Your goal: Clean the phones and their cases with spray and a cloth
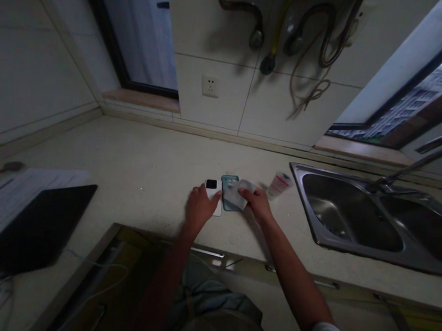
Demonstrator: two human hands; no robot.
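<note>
On the pale countertop (140, 169) lies a white phone (213, 190) face down, its dark camera block at the top. My left hand (199, 207) rests on its lower part, fingers curled over it. Beside it lies a teal phone case (228, 192). My right hand (257, 203) pinches a pale cloth or wipe (239, 192) that lies over the case. A small white tube with a red label (279, 184) lies just right of my right hand.
A steel double sink (354, 217) with a tap (420, 161) fills the right side. A black induction hob (36, 227) and white papers (16, 190) lie at the left. A wall socket (210, 85) and hoses (292, 33) are on the tiled wall.
</note>
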